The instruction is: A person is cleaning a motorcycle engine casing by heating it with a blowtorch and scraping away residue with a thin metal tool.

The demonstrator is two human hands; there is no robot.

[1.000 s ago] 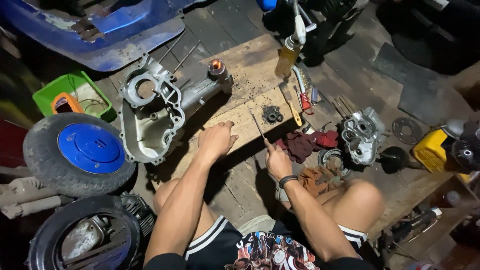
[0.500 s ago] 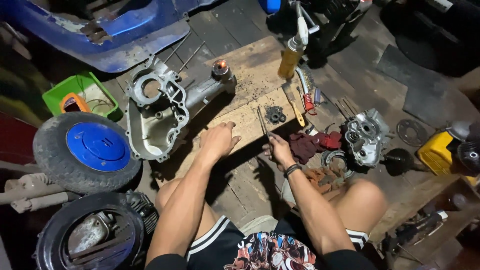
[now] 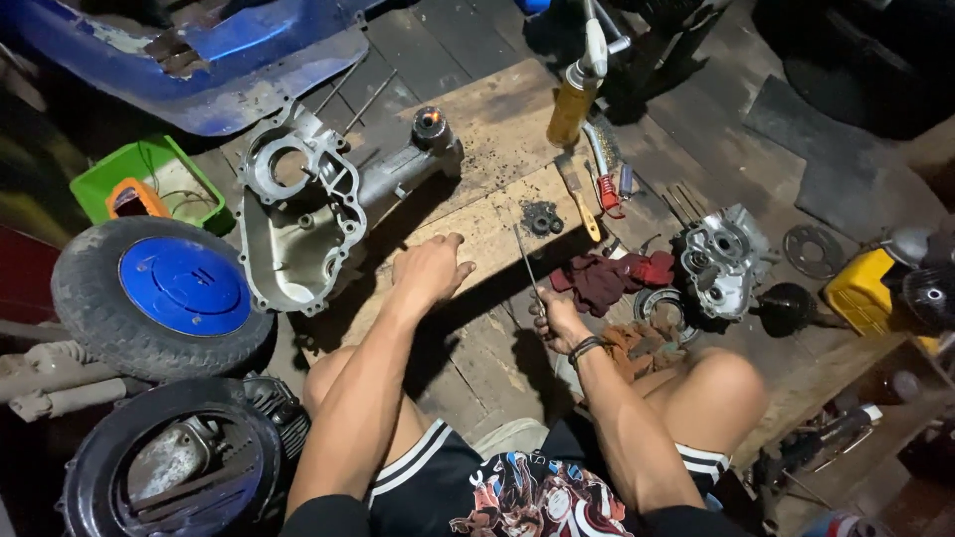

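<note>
My left hand point(image 3: 430, 268) rests palm down, fingers spread, on a wooden board point(image 3: 497, 129) on the floor, just right of a large grey engine casing point(image 3: 298, 209). My right hand point(image 3: 557, 320) grips the lower end of a thin metal rod point(image 3: 525, 261) that points up and away toward a small black gear point(image 3: 542, 217) on the board. My bare knees are at either side near the bottom of the view.
A wheel with a blue hub point(image 3: 159, 293) and a second tyre point(image 3: 174, 467) lie at left, beside a green tray point(image 3: 149, 184). An oil bottle point(image 3: 572, 104), a brush point(image 3: 577, 199), dark red rags point(image 3: 612, 278), a smaller engine casing point(image 3: 721, 261) and a yellow part point(image 3: 860, 288) lie to the right.
My right hand has pulled back toward me with the rod, which now stands more upright. My left hand has stayed on the board.
</note>
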